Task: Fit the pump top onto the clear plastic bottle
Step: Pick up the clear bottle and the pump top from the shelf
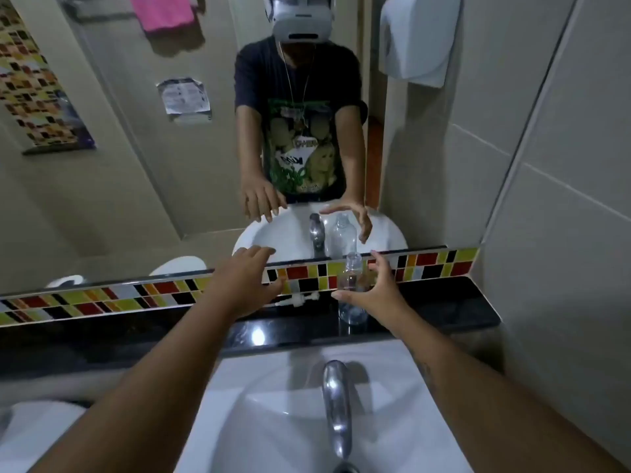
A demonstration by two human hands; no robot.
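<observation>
The clear plastic bottle point(351, 295) stands upright on the black ledge point(444, 308) behind the sink, just in front of the coloured tile strip point(102, 300), neck bare. The pump top point(297, 299) lies on its side on the same ledge, left of the bottle and apart from it, its tube pointing left toward your other hand.

Your right hand point(379, 291) is open, thumb and fingers point(377, 261) spread in a C around the bottle's right side. It's close, but I can't tell if it's touching yet; nothing is gripped. Your left hand point(246, 281) is open too, fingers extended and palm down, over the ledge just left of the pump top. Its thumb tip is near the pump, and I can't tell if there's contact. It holds nothing.

Both your forearms reach in over the white sink point(273, 404). The chrome tap point(336, 404) sits between them at the bottom centre, with its spout toward you.

The mirror point(119, 182) above the tile strip reflects both open hands, the bottle and the tap. A white wall dispenser point(418, 39) hangs at the upper right on the grey tiles.
</observation>
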